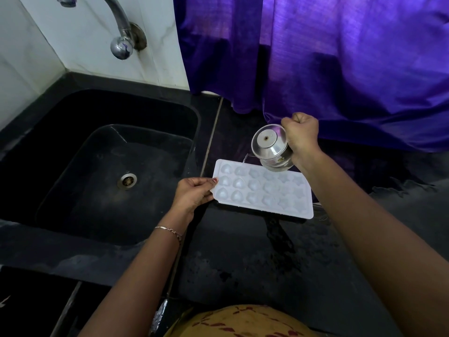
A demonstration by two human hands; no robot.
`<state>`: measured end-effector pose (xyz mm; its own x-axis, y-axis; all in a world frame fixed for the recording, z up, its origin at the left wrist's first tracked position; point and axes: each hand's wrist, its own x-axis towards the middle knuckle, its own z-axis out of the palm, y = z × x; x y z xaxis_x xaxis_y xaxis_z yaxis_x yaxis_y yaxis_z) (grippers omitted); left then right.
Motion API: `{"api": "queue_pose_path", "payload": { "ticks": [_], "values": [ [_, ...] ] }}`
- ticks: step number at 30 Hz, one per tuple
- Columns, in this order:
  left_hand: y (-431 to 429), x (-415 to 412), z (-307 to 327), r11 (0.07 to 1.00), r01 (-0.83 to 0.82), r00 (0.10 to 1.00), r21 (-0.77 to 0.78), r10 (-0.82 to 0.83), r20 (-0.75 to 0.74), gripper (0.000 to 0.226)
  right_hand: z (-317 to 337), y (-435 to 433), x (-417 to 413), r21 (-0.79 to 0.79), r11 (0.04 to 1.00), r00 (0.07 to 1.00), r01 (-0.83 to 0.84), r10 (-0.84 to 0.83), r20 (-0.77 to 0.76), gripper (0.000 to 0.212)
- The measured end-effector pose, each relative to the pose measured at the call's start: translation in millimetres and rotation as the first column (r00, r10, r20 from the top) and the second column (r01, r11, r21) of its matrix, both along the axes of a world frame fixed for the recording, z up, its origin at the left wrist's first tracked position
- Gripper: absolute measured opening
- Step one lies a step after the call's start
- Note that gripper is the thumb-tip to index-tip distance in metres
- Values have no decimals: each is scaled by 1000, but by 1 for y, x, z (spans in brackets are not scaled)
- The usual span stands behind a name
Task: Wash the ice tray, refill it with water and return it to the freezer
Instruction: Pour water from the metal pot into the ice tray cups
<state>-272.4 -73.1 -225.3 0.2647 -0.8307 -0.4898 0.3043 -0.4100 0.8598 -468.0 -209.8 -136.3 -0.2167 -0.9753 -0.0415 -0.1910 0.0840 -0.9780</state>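
Head view: a white ice tray (pixel 263 188) lies on the black desk (pixel 243 263), just right of the sink (pixel 60 113), with its long side running left to right. It has three rows of six shaped hollows, and those at the left end look like hearts. Whether the tray lies flat or is raised a little at the left end cannot be told.

The left hand (pixel 194 193) grips the tray's left end, with the thumb on top near the corner and the fingers (pixel 206 196) curled under the rim. A thin bracelet (pixel 170 231) sits on that wrist.

The right hand (pixel 302 136) is closed in a fist against the side of a steel cup (pixel 272 148), its fingers clamped on the cup. The part they grip is hidden inside the fist. The cup is tipped over, its round base turned towards the camera and its mouth low over the far edge of the tray. A thin thread of water (pixel 246 158) shows beside the cup, at the tray's far rim.

A wet streak (pixel 279 237) runs over the desk from the tray's near edge towards the person. The sink is dark, with a metal drain (pixel 126 181) in its floor. A chrome tap (pixel 121 27) is mounted on the white wall above it. A purple curtain (pixel 340 57) hangs behind the desk, its hem near the cup. A yellow patterned garment (pixel 243 322) fills the bottom edge.
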Motion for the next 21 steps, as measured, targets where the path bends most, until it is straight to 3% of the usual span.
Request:
{"api": "queue_pose_path", "payload": {
  "ticks": [5,21],
  "values": [
    [0,0,2,1000,-2,1000,2,2,-4,11,-4,0,10,31,999,999,-8,6,50,41],
    [1,0,1,1000,-11,1000,2,11,-12,10,-10,-4,37,-81,989,975,-126,108,-195,43]
  ]
}}
